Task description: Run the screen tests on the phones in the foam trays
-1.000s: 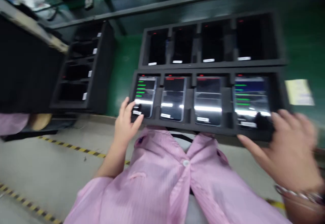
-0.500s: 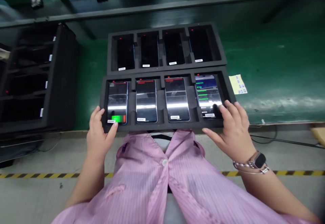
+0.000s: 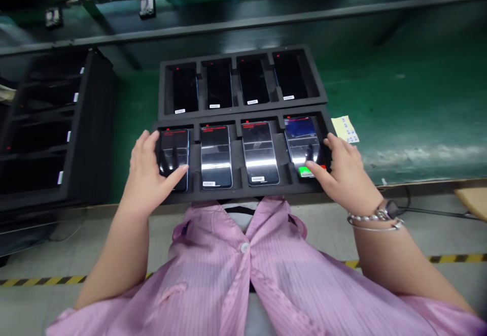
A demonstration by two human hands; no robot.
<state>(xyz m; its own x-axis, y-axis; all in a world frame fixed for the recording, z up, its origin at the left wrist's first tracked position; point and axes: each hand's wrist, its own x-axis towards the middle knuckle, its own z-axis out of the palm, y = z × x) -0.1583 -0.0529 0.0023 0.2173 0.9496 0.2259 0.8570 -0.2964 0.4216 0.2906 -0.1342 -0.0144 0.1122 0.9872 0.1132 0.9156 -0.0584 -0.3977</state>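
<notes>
Two black foam trays hold phones on a green bench. The near tray (image 3: 236, 194) has four smartphones, and my left hand (image 3: 146, 166) lies with its fingers on the leftmost phone (image 3: 180, 145), covering most of its screen. My right hand (image 3: 338, 168) rests on the rightmost phone (image 3: 300, 138), whose screen shows blue above and a green and red patch below. Neither hand grips a phone. Two lit phones (image 3: 216, 158) stand between my hands. Four dark phones sit in the far tray (image 3: 243, 54).
A yellow sticker sheet (image 3: 345, 129) lies right of the near tray. A black foam rack (image 3: 91, 123) with dark slots stands at left on the green bench (image 3: 411, 102). Below the bench are a cable (image 3: 426, 210) and floor hazard tape (image 3: 449, 258).
The view has steadied. My hands have moved from the near tray's front edge onto the end phones. The rightmost screen has changed from green lines to a blue top and green and red patch.
</notes>
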